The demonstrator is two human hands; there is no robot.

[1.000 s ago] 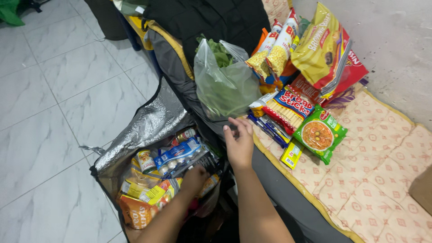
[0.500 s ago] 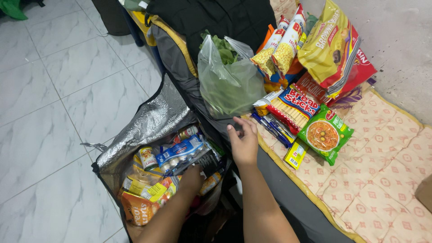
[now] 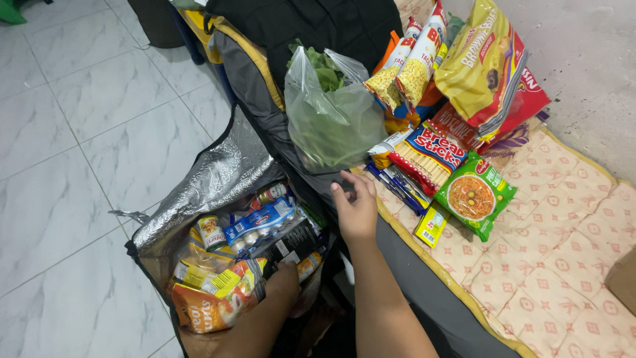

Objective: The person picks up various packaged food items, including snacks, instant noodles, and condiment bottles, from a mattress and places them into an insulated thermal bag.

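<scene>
Left hand (image 3: pixel 281 275) is reaching down into the foil-lined cooler bag (image 3: pixel 212 182) on the floor, fingers buried among packets, so its grip cannot be told; against a second ago it is sitting lower, beside a dark flat pack (image 3: pixel 291 244) now showing under the pack of small bottles (image 3: pixel 258 225). Right hand (image 3: pixel 354 209) is still resting, fingers loosely curled, on the bed's near edge just beside the bag of greens (image 3: pixel 331 119), holding nothing.

I see the foil-lined cooler bag (image 3: pixel 205 185) standing open on the tiled floor against the bed edge, its silver flap upright. It is crammed with groceries: a dark flat packet (image 3: pixel 291 244) lying tilted near the front, beside a blue-labelled bottle pack (image 3: pixel 260 224).
</scene>
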